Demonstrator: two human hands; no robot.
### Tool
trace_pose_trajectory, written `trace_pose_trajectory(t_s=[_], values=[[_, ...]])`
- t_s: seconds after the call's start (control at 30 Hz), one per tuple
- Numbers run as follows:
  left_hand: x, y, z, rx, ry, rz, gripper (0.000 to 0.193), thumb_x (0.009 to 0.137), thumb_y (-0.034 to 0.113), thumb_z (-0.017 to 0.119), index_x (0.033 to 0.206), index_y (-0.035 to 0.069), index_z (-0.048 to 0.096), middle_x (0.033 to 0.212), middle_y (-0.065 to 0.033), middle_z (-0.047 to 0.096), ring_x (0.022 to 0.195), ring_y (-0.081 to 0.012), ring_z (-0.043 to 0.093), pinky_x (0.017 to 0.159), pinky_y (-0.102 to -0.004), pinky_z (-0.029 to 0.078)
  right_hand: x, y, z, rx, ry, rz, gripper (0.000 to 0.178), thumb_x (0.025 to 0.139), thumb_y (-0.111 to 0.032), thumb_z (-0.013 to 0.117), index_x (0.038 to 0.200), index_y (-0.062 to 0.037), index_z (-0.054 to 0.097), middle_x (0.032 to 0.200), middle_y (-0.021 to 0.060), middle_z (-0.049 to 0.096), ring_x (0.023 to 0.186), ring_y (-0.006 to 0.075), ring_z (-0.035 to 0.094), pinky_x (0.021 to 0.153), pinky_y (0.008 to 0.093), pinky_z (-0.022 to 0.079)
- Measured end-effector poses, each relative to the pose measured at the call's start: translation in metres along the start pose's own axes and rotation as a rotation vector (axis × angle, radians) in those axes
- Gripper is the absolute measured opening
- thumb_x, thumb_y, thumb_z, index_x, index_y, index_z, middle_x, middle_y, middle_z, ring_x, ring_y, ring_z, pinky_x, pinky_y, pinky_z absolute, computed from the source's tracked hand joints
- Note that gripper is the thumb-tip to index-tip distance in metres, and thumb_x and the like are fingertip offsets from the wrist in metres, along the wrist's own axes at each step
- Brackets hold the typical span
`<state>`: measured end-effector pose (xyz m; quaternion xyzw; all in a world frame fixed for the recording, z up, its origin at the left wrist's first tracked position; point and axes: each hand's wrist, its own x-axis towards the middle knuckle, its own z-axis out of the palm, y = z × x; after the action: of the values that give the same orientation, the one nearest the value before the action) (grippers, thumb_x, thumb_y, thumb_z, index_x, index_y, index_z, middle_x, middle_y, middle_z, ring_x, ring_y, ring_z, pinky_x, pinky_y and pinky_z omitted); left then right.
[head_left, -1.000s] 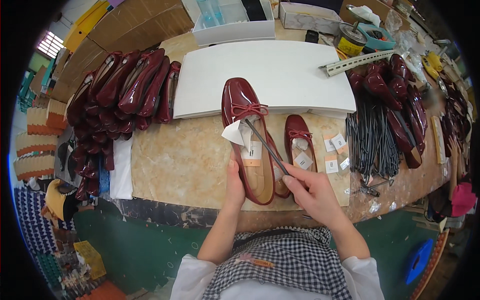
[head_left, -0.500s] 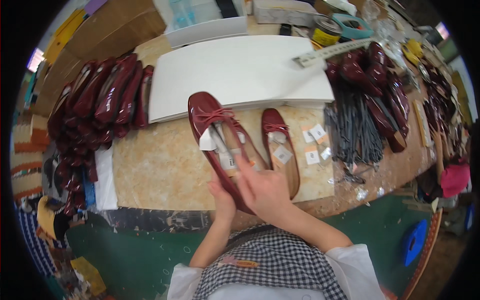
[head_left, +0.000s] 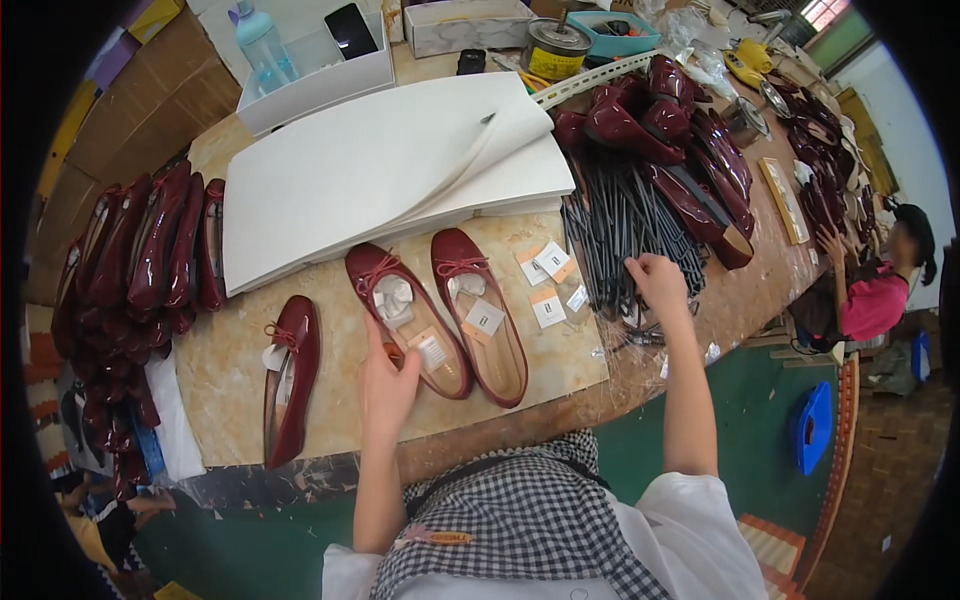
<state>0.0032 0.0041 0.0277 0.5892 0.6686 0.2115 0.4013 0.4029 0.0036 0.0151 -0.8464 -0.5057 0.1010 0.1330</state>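
Three dark red ballet flats with bows lie on the marbled board. The left shoe rests tilted on its side, apart from the middle shoe and the right shoe. White paper fills the toes; the middle and right ones carry tags. My left hand is at the middle shoe's left side, thumb and fingers apart, fingertips near its edge. Over at the right, my right hand pinches at a heap of dark grey sticks; its fingertips appear closed on one, partly hidden.
White sheets are stacked behind the shoes. Piles of red shoes stand at left and right. Loose tags lie beside the sticks. A white box and a can stand farther back. Another person sits far right.
The shoe I held has been put down, leaving three apart on the board. My right hand has moved from it to the sticks. The whole view has shifted.
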Motion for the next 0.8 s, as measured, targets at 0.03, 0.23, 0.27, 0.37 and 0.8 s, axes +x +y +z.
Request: trace_pose_trajectory(t_s=[0.03,0.23,0.27,0.37,0.8], values=[[0.001,-0.019,0.001,-0.133,-0.005,0.065,0.067,0.088,0.020,0.055,0.146,0.000,0.026,0.096,-0.0178,0.066,0.090,-0.0257,0.065,0.077,-0.0384,0.051,-0.003,0.000,-0.010,0.036,0.003,-0.009,0.036,0.087,-0.036,0.060,0.076,-0.0028,0.067,0.067,0.0148,0.066,0.067,0.0341,0.065,0.063,0.0415,0.050],[-0.024,-0.031,0.013,-1.450,-0.090,-0.079,0.056,0.092,0.033,0.045,0.135,-0.001,0.041,0.119,-0.0191,0.058,0.099,-0.0295,0.063,0.083,-0.0419,0.055,-0.042,-0.025,-0.049,0.240,0.185,0.009,0.027,0.087,-0.022,0.060,0.098,0.0023,0.066,0.059,0.0111,0.065,0.056,0.0190,0.064,0.056,0.0325,0.047],[-0.024,-0.036,0.014,-1.543,-0.281,-0.145,0.057,0.092,0.037,0.044,0.133,-0.003,0.043,0.119,-0.0201,0.058,0.098,-0.0294,0.063,0.081,-0.0428,0.055,-0.047,-0.039,-0.051,0.370,0.147,0.007,0.030,0.085,-0.014,0.063,0.110,0.0046,0.062,0.054,0.0051,0.059,0.048,0.0108,0.052,0.051,0.0272,0.041],[-0.023,-0.056,0.019,-1.601,-0.482,-0.185,0.065,0.092,0.046,0.043,0.131,-0.005,0.044,0.119,-0.0211,0.058,0.099,-0.0296,0.063,0.081,-0.0436,0.055,-0.089,-0.099,-0.057,0.713,-0.026,-0.109,0.030,0.084,-0.009,0.067,0.112,0.0039,0.063,0.057,-0.0047,0.045,0.053,0.0042,0.038,0.049,0.0225,0.033],[-0.025,-0.003,-0.001,-0.930,0.075,0.250,0.088,0.085,0.066,0.050,0.138,-0.002,0.034,0.127,-0.0138,0.052,0.115,-0.0202,0.052,0.096,-0.0331,0.042,-0.134,-0.224,-0.037,0.760,-0.473,-0.457,0.031,0.091,-0.013,0.057,0.120,-0.0030,0.061,0.056,0.0170,0.049,0.045,0.0223,0.049,0.046,0.0331,0.038]])
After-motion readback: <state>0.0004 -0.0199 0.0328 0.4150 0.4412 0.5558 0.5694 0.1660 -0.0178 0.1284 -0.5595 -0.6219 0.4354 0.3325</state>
